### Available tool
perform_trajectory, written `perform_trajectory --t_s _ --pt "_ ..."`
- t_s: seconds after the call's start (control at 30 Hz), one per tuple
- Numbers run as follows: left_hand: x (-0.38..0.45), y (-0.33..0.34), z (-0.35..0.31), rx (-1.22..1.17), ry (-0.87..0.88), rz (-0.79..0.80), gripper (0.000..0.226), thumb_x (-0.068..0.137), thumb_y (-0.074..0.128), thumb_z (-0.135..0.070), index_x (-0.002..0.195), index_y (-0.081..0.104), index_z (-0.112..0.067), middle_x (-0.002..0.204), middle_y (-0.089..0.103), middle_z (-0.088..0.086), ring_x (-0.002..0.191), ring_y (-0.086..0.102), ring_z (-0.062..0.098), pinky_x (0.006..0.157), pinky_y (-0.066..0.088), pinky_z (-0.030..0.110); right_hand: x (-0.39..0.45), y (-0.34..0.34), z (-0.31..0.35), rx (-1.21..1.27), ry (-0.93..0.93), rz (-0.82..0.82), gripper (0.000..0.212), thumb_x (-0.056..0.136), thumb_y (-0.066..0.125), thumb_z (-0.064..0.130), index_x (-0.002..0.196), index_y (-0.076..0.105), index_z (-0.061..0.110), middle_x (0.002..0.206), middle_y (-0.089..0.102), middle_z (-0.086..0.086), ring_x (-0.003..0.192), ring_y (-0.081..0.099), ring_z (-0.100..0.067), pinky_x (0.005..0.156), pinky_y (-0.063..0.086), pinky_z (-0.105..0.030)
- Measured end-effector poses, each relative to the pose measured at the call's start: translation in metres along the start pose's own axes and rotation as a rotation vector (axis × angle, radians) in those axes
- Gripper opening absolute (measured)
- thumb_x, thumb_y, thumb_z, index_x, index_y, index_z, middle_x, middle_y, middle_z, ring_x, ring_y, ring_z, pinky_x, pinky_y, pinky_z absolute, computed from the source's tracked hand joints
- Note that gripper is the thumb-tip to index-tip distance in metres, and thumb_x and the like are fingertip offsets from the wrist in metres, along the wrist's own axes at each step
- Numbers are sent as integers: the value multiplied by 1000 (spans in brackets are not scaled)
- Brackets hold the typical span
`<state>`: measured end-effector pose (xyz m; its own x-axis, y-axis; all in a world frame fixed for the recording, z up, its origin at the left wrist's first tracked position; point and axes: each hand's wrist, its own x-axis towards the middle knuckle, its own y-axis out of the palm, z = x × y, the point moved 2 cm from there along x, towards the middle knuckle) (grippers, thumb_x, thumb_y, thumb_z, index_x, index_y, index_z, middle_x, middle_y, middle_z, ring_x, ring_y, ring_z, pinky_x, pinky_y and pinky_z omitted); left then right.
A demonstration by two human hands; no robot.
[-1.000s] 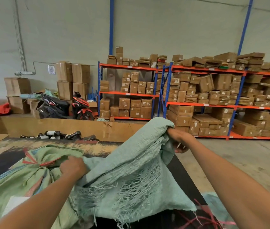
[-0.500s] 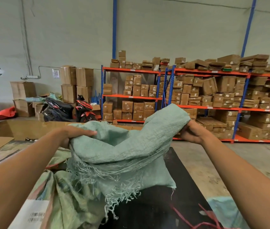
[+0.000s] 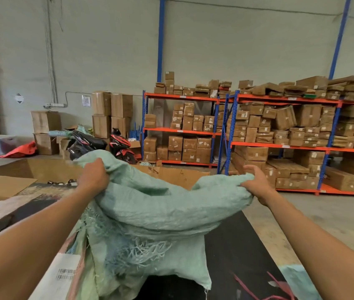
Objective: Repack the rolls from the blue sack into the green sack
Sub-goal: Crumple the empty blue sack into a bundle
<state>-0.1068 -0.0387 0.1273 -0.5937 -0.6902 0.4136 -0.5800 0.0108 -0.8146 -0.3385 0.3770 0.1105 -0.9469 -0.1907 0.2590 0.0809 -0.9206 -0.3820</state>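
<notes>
Green sack [image 3: 160, 208]: woven, frayed along its edge, held up and spread between two hands. Left hand [image 3: 93, 176] grips one bunched corner; right hand [image 3: 256, 182] grips the other. Beneath: dark table [image 3: 236, 245]. Behind: open cardboard box [image 3: 41, 169], parked scooter [image 3: 98, 144], blue-and-orange racking [image 3: 280, 146] stacked with brown cartons

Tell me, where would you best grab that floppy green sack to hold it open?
At the top rim, from the two opposite sides. The green sack is limp woven cloth and sags in the middle, so the left hand and right hand each bunch an edge and pull apart.
</notes>
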Motion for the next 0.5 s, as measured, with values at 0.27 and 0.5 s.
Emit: perform_trajectory --t_s 0.27,0.5 --pt "8 -3 36 -915 -298 266 107 61 91 -33 143 24 -16 130 54 17 109 60 34 91 53 48 4 7 -31 -322 104 -146 16 82 60 11 66 60 15 82 66 -17 87 64 -36 67 45 -35" --pt "-11 18 50 204 141 558 143 42 71 -82 151 -13 -44 160 5 25 145 14 48 117 22 56 -6 38 -6 762 143 -26 31 98 41 0 121 59 10 101 69 -16 83 68 -27 63 61 -35"
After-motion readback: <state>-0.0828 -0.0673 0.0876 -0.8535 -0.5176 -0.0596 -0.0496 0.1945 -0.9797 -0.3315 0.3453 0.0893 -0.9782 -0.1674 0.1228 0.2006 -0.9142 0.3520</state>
